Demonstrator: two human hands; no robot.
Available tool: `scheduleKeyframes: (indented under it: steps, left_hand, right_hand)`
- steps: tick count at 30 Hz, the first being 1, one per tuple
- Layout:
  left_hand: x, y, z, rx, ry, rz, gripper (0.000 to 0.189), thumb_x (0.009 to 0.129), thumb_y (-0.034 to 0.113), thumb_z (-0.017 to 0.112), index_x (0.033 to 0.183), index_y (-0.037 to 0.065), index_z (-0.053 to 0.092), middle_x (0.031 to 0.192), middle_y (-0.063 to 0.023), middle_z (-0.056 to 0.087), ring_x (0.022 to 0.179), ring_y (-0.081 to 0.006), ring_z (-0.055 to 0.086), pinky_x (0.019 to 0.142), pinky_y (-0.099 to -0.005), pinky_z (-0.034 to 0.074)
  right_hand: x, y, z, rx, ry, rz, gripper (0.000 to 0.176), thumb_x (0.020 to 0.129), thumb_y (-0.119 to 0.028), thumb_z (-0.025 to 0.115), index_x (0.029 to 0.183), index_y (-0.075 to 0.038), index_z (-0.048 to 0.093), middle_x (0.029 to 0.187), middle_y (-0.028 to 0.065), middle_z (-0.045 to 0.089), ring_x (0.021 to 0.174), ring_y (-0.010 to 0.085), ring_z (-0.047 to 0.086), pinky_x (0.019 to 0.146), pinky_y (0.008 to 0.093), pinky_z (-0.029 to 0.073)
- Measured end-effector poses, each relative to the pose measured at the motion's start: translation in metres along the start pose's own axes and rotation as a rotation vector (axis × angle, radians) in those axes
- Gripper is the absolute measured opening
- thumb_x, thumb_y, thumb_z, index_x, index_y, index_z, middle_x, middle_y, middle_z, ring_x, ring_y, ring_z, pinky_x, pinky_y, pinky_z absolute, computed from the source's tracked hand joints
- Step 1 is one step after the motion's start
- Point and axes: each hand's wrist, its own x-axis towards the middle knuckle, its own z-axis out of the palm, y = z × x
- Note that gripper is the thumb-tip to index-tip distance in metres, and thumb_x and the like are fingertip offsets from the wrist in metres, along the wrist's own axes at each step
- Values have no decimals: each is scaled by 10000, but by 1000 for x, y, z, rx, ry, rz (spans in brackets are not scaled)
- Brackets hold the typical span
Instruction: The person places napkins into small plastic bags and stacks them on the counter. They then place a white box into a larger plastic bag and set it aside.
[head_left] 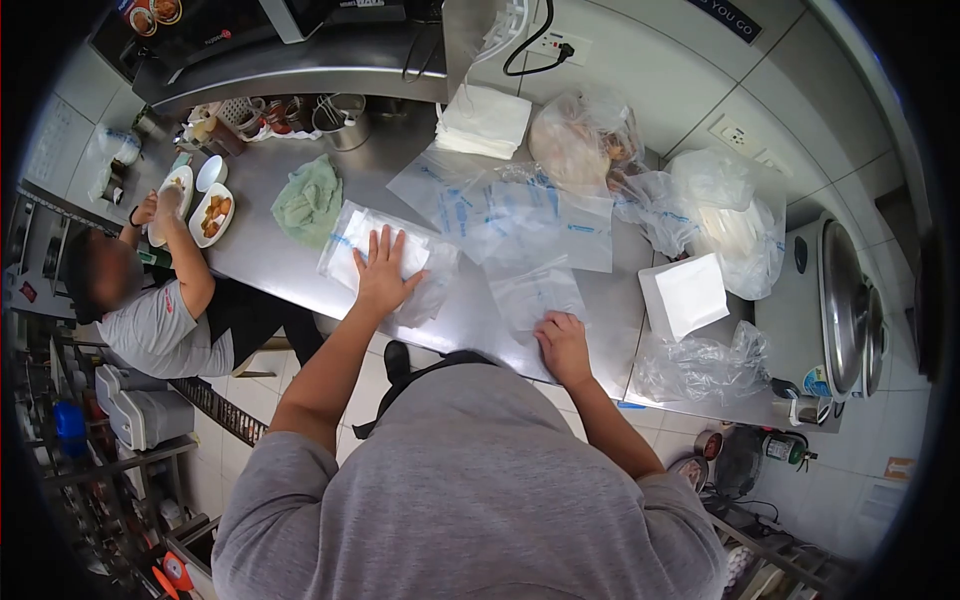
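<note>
My left hand [382, 270] lies flat with its fingers spread on a clear plastic bag [345, 226] that has white folded napkins [412, 252] inside. Near the counter's front edge, my right hand [562, 346] has its fingers curled down on the lower edge of a flat, clear plastic bag [530, 295]. Exactly how the fingertips pinch it is hidden. Beyond both hands, several clear bags with blue print [490, 212] lie overlapped on the steel counter. A green cloth [307, 200] rests to the left of my left hand.
White napkin stacks [484, 118] [686, 296] stand at the back and right. Filled plastic bags [575, 140] [725, 215] lean by the wall. Crumpled plastic [705, 365] lies front right, beside a lidded steel pot [840, 305]. At left, a co-worker [160, 320] handles food dishes [212, 216].
</note>
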Motion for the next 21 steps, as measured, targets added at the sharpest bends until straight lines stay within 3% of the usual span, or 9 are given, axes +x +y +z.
scheduleKeyframes:
  steps: [2, 3, 6, 8, 9, 11, 13, 15, 21]
  left_hand:
    - [1, 24, -23, -147, 34, 99, 978, 782, 593, 648, 1514, 101, 223, 1584, -162, 135, 1463, -378, 88, 1114, -648, 47]
    - [-3, 43, -39, -291, 51, 195, 1028, 754, 579, 688, 1520, 101, 198, 1586, -163, 128, 1461, -388, 91, 1112, -650, 46]
    - [-24, 117, -83, -491, 69, 505, 854, 738, 467, 755, 1422, 93, 408, 1511, -184, 317, 1450, -360, 167, 1122, -632, 62]
    - [-23, 145, -91, -648, -92, 685, 481, 752, 357, 770, 1122, 78, 641, 1328, -148, 540, 1386, -304, 336, 1143, -589, 76]
    - [-23, 157, -87, -862, -4, 549, 216, 777, 247, 763, 816, 57, 667, 1011, -80, 687, 1121, -244, 587, 1162, -536, 129]
    - [-14, 161, -91, -950, -119, 496, 178, 786, 207, 761, 810, 56, 669, 929, -61, 693, 993, -198, 616, 1166, -507, 147]
    - [-12, 166, -101, -1029, -220, 430, 132, 802, 152, 759, 793, 53, 671, 741, -21, 683, 764, -124, 624, 1166, -454, 201]
    - [-13, 169, -104, -984, -250, 439, 138, 798, 152, 764, 789, 50, 671, 772, -30, 687, 784, -128, 627, 1143, -448, 242]
    - [-17, 181, -108, -971, -330, 342, 201, 770, 155, 793, 855, 29, 661, 894, -77, 664, 874, -180, 612, 948, -385, 420]
  right_hand:
    - [9, -8, -6, 10, 132, 9, 130, 854, -144, 652, 930, -44, 619, 993, 101, 622, 956, 316, 569, 842, 413, 446]
    - [17, -16, -14, 276, 175, 196, 109, 886, -140, 623, 941, -46, 613, 941, 101, 626, 901, 278, 585, 810, 371, 452]
    - [37, -29, -52, 800, 126, 435, 97, 950, -136, 559, 966, -45, 588, 826, 68, 632, 783, 153, 592, 751, 268, 452]
    - [47, -29, -83, 1287, -76, 441, 169, 939, -147, 589, 1060, -30, 589, 904, 38, 634, 854, 112, 579, 793, 261, 458]
    - [51, -30, -100, 1281, -62, 446, 169, 939, -147, 589, 1060, -30, 589, 904, 38, 634, 854, 112, 579, 793, 261, 458]
    - [56, -30, -130, 1474, -41, 489, 333, 915, -186, 640, 1184, -10, 554, 1064, 55, 620, 941, 127, 582, 850, 271, 461]
    - [56, -29, -148, 1365, -104, 430, 408, 897, -196, 665, 1234, -8, 531, 1111, 66, 603, 963, 123, 571, 864, 269, 457]
    - [55, -22, -154, 1260, -171, 370, 487, 879, -206, 689, 1283, -6, 508, 1159, 76, 587, 985, 119, 560, 878, 268, 453]
    - [54, -6, -158, 936, -188, 558, 155, 851, -147, 716, 915, -6, 700, 807, 16, 674, 763, 98, 618, 748, 242, 488]
